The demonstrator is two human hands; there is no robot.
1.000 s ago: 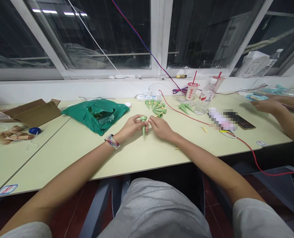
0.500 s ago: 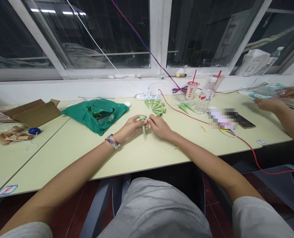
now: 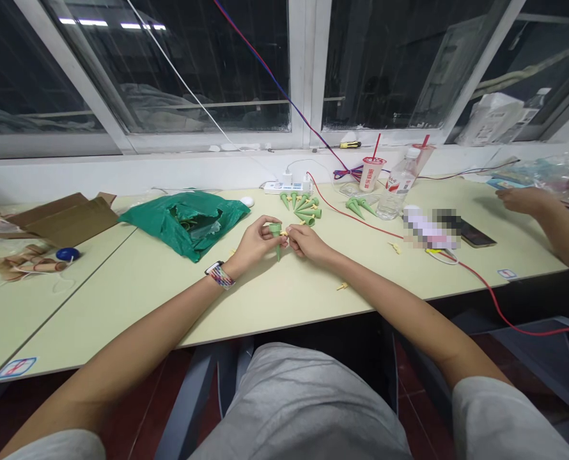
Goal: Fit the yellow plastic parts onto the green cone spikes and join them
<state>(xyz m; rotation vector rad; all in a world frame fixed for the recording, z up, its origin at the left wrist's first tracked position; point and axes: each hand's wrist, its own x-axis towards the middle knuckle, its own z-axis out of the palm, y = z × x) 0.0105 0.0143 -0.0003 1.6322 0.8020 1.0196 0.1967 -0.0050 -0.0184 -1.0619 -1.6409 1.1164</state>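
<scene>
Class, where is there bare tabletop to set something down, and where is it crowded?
Bare: between the green bag, table seam and left forearm; between the phone and co-worker's hand. Crowded: around the green cones by the power strip, and around the bottle.

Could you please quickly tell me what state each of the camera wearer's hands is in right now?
Left hand: closed, holding a green spike.
Right hand: closed, pinching a small yellow piece beside the spike.
</scene>
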